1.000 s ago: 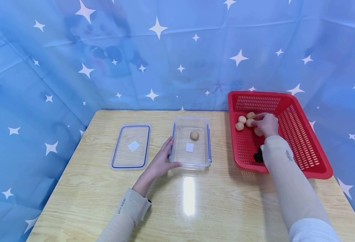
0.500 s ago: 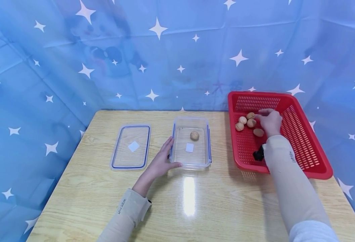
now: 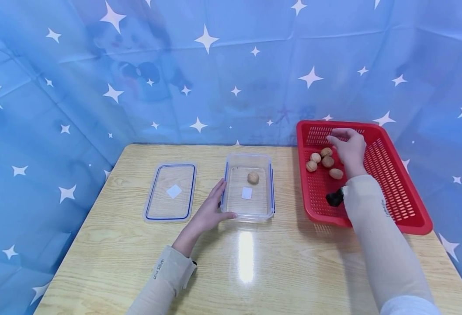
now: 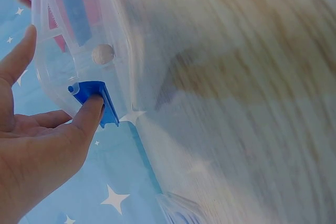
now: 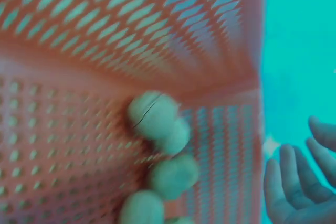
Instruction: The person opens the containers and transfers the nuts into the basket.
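A clear plastic food box (image 3: 250,214) with blue clips stands mid-table, one walnut (image 3: 253,177) inside it. My left hand (image 3: 209,212) rests against the box's left side and near corner, thumb and fingers spread fairly straight. The left wrist view shows a finger touching the box's blue clip (image 4: 107,103). My right hand (image 3: 350,148) is raised within the red basket (image 3: 408,197), near its back wall, thumb and fingers apart with nothing seen between them. Several walnuts (image 3: 328,161) lie on the basket floor below it. In the right wrist view, the right hand (image 5: 302,187) has loosely extended fingers.
The box's lid (image 3: 169,208) with a blue seal lies flat on the wooden table (image 3: 109,245), left of the left hand. A blue star-printed cloth (image 3: 231,65) hangs behind the table. The basket's tall slotted walls surround the walnuts.
My right hand has risen off the walnuts towards the basket's back wall, its fingers parting. A walnut it partly covered now shows fully. The left hand and box have stayed put.
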Motion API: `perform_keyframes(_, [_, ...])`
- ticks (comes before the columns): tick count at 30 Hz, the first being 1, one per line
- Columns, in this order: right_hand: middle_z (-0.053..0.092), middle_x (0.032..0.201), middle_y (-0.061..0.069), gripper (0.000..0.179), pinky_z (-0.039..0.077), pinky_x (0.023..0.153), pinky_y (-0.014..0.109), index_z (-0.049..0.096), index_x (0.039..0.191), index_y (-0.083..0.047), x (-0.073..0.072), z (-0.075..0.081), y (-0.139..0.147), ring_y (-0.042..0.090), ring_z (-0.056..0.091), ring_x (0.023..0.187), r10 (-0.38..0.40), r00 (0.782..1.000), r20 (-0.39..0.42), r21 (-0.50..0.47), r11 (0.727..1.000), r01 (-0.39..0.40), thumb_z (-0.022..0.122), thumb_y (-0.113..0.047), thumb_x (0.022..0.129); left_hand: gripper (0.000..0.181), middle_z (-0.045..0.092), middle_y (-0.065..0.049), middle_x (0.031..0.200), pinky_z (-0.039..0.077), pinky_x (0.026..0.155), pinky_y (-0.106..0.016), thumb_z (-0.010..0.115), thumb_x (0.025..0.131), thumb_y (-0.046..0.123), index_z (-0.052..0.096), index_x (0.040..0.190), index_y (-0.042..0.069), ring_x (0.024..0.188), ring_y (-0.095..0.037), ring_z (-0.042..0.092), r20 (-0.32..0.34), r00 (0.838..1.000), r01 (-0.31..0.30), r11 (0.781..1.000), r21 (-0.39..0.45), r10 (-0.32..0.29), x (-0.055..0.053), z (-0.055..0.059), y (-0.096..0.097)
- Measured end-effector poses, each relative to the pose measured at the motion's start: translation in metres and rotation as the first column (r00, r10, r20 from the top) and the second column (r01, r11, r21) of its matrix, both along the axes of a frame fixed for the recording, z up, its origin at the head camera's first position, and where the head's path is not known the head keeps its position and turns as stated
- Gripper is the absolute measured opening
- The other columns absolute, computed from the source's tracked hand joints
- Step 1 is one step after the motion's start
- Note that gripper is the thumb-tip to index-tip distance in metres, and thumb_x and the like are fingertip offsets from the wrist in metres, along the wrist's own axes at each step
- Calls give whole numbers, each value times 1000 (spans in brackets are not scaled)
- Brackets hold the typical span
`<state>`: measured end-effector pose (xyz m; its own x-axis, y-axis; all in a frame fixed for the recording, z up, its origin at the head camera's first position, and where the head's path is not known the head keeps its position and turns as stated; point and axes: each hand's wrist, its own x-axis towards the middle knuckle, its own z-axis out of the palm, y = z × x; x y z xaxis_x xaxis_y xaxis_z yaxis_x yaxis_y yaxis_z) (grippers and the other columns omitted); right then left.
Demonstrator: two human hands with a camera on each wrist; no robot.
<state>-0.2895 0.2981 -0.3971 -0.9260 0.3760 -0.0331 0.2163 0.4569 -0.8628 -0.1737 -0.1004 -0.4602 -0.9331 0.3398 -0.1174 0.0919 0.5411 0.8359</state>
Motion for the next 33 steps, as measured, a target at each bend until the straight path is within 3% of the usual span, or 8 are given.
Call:
perform_keyframes(3, [56,136,4,50,57,89,22,56,141,-18,3,12,-13,3,59,95,27,999,-32,8,1000,-26,59,-44,98,100,6,-3,170,24,125,-50,80,85,22,16,160,9,154,-34,18,-1,1000,0,1000,0,0,0,0,-1])
perform_keyframes(6, [55,142,7,52,54,101,29,55,142,-20,9,25,-28,7,57,108,55,997,-59,8,998,-55,58,-46,97,100,6,-2,170,24,125,-50,80,84,23,16,160,10,154,-34,17,1,1000,-3,1000,-5,3,0,0,-1])
perform_keyframes(13, [56,142,10,51,49,85,15,57,141,-17,25,46,-65,12,55,115,143,979,-147,24,990,-141,63,-42,96,101,6,-4,170,24,124,-51,80,84,24,15,160,10,154,-35,19,-2,1000,3,1000,-15,-3,0,0,-2])
perform_keyframes(17, [57,142,8,49,53,88,16,58,138,-15,35,52,-90,19,59,120,193,963,-187,41,981,-188,66,-37,95,101,6,-6,170,24,124,-52,80,84,24,16,160,9,154,-36,18,-5,1000,6,1000,-10,-6,0,1,-2])
perform_keyframes(20, [57,142,9,47,55,99,30,57,138,-12,41,51,-106,25,60,126,246,944,-220,39,969,-243,67,-32,96,100,6,-4,170,23,125,-50,80,84,24,16,160,10,154,-34,18,1,1000,3,1000,-10,-3,0,2,-2])
perform_keyframes(24, [57,142,15,47,50,107,47,57,138,-7,44,44,-125,32,58,130,331,911,-245,-2,940,-341,67,-27,96,100,6,-5,170,24,125,-51,80,85,23,16,160,9,154,-35,18,-4,1000,4,1000,-4,-4,0,1,-2])
perform_keyframes(30, [52,146,19,45,47,110,49,55,138,-1,44,23,-149,36,53,134,431,871,-234,-86,884,-460,66,-16,96,101,6,-6,170,23,125,-51,81,84,24,16,160,9,154,-34,18,0,1000,3,1000,1,-3,-1,0,-2])
perform_keyframes(33, [50,147,20,46,46,112,49,53,138,0,45,10,-160,37,51,135,459,867,-196,-91,872,-482,66,-14,96,102,6,-7,170,24,125,-50,81,83,23,16,160,8,154,-35,18,1,1000,3,1000,9,-3,-1,0,-2])
